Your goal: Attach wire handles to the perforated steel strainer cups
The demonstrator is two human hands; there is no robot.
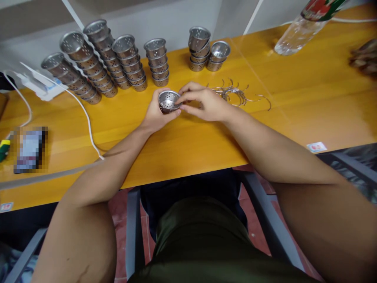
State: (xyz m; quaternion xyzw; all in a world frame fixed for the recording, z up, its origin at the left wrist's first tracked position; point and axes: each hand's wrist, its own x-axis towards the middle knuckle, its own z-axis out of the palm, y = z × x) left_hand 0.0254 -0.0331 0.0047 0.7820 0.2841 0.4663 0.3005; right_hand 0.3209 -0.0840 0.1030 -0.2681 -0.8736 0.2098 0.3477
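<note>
From the head view, a person's bare hands meet over a yellow-brown worktop [182,153]. The left hand [154,112] wraps around a small perforated metal cup [169,100], mouth upward; whether its base touches the worktop is hidden. The right hand's [203,103] grip is narrow, fingertips bent at the cup's near-right rim; I cannot tell whether they pinch anything. The cup looks light and stiff, probably hard to break but smooth enough to slip; its side wall or rolled rim seems the best hold. Stacks of similar cups [158,62] stand behind, and curved metal pieces [237,94] lie beyond the right wrist.
</note>
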